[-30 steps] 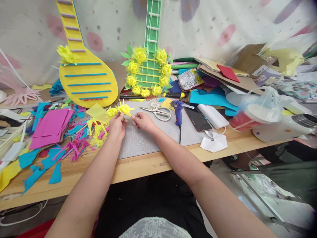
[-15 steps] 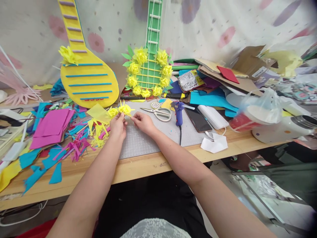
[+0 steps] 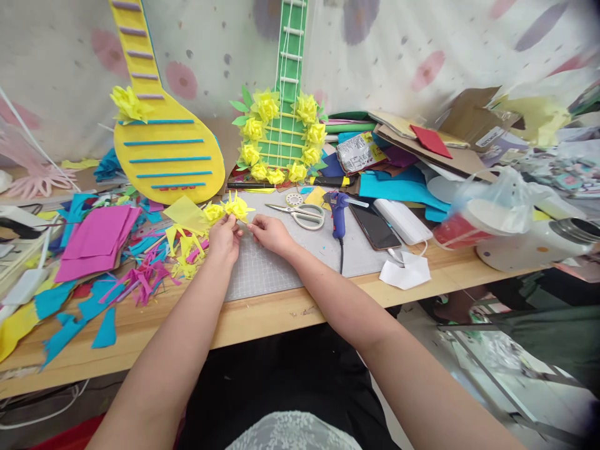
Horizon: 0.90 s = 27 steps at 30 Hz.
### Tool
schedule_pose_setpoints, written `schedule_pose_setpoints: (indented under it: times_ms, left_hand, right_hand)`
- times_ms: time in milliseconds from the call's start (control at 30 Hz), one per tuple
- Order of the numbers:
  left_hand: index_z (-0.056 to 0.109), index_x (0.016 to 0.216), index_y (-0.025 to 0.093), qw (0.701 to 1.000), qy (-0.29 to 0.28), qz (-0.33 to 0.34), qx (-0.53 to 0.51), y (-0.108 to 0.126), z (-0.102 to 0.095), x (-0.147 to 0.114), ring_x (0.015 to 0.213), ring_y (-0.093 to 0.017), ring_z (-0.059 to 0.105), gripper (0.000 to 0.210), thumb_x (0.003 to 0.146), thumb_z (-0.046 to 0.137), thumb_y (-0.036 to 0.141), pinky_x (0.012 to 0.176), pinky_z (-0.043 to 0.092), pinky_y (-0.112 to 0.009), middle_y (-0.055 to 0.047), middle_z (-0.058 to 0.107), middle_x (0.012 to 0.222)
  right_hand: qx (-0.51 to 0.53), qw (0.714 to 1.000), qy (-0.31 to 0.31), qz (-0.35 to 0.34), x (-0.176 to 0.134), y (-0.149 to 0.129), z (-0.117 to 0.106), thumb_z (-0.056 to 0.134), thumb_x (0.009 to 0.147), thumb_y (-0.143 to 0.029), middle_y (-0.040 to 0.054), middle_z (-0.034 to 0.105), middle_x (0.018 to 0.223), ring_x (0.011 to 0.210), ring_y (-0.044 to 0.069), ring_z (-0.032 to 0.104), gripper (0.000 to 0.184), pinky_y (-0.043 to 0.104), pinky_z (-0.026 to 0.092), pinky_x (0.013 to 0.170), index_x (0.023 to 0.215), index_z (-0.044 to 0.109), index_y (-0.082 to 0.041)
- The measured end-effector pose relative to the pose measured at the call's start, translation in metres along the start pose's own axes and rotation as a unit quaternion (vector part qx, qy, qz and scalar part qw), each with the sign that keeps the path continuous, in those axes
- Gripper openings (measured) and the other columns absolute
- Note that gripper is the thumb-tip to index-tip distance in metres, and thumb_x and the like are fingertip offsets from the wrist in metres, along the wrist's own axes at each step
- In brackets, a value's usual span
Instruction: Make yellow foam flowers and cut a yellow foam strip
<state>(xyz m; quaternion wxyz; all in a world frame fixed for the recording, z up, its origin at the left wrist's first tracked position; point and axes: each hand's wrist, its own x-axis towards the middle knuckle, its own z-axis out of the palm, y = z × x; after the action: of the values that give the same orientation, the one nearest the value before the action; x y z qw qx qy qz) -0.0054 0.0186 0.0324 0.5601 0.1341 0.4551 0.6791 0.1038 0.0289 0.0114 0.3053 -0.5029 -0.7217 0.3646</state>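
Note:
My left hand [image 3: 225,239] is closed, thumb and fingers pinching a yellow paper flower [image 3: 237,206] from below. Close on its right, my right hand [image 3: 270,234] is closed too, its fingertips pressed together at the flower's lower right edge; I cannot make out exactly what they pinch. Another yellow flower [image 3: 214,213] lies just left of the one I hold. Beyond the hands stands a green instrument-shaped board [image 3: 285,134] ringed with yellow paper flowers. A yellow instrument-shaped board [image 3: 171,150] leans to its left, with one flower at its upper left side.
Scissors [image 3: 307,217], a purple glue gun [image 3: 337,215] and a phone [image 3: 374,225] lie on the grey cutting mat [image 3: 262,275]. Paper scraps [image 3: 145,275] and magenta sheets [image 3: 97,242] cover the left side. At right stand a bagged cup [image 3: 469,225] and a white bottle [image 3: 520,247].
Almost nothing differs. The held flower and both hands have shifted very slightly; the grips look the same.

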Motion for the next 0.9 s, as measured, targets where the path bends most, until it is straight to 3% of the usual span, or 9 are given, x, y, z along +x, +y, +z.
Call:
schedule_pose_setpoints:
  times_ms: [300, 500, 900]
  left_hand:
    - [0.055, 0.069, 0.013, 1.000, 0.008, 0.016, 0.007, -0.0026, -0.0034, 0.0025, 0.042, -0.001, 0.040, 0.012, 0.072, 0.064, 0.007, 0.039, 0.033, -0.012, 0.006, 0.047, 0.056]
    - [0.057, 0.070, 0.012, 1.000, 0.011, 0.009, 0.003, -0.0007, -0.0042, 0.0039, 0.044, -0.002, 0.042, 0.007, 0.075, 0.060, 0.009, 0.039, 0.035, -0.012, 0.003, 0.053, 0.061]
    - [0.060, 0.069, 0.013, 0.999, 0.035, 0.034, 0.004, 0.0002, -0.0038, 0.0035, 0.043, -0.001, 0.042, 0.015, 0.063, 0.065, 0.000, 0.040, 0.032, -0.012, 0.005, 0.052, 0.057]
  right_hand:
    - [-0.021, 1.000, 0.001, 0.001, -0.0008, -0.0021, -0.0014, 0.048, 0.086, -0.032, -0.0037, 0.057, 0.057, 0.059, 0.009, 0.050, 0.024, 0.021, 0.034, 0.060, 0.068, 0.051, -0.018]
    - [-0.009, 1.000, 0.000, 0.008, 0.0006, 0.0010, -0.0016, 0.047, 0.086, -0.032, -0.0044, 0.057, 0.055, 0.055, 0.009, 0.050, 0.023, 0.021, 0.035, 0.059, 0.068, 0.049, -0.018]
    - [0.001, 1.000, 0.001, -0.009, -0.0017, 0.0007, -0.0027, 0.053, 0.083, -0.034, -0.0037, 0.062, 0.061, 0.059, 0.009, 0.053, 0.019, 0.021, 0.035, 0.059, 0.072, 0.051, -0.019]
